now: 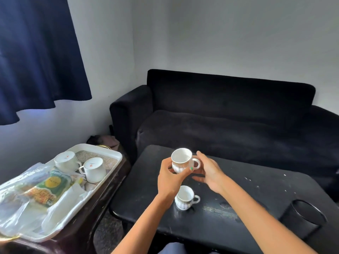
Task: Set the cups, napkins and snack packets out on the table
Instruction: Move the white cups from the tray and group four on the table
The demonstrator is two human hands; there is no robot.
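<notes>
Gripping the body of a white cup (181,160) with its fingers (187,171) wrapped around the lower part, the left hand (169,177) holds it upright in the air above the black table (256,195). The right hand (209,171) is just beside the handle with loose, open fingers, and I cannot tell if it touches the cup. A second cup (185,197) stands on the table almost directly under the held one, so lowering it straight down could knock the two together and chip them. If the left hand lets go before the right one has a real hold, the cup may fall. Two more cups (80,166) lie overturned on the white tray (108,154) at the left, beside snack packets (49,187) and napkins (60,213), still to be set out.
</notes>
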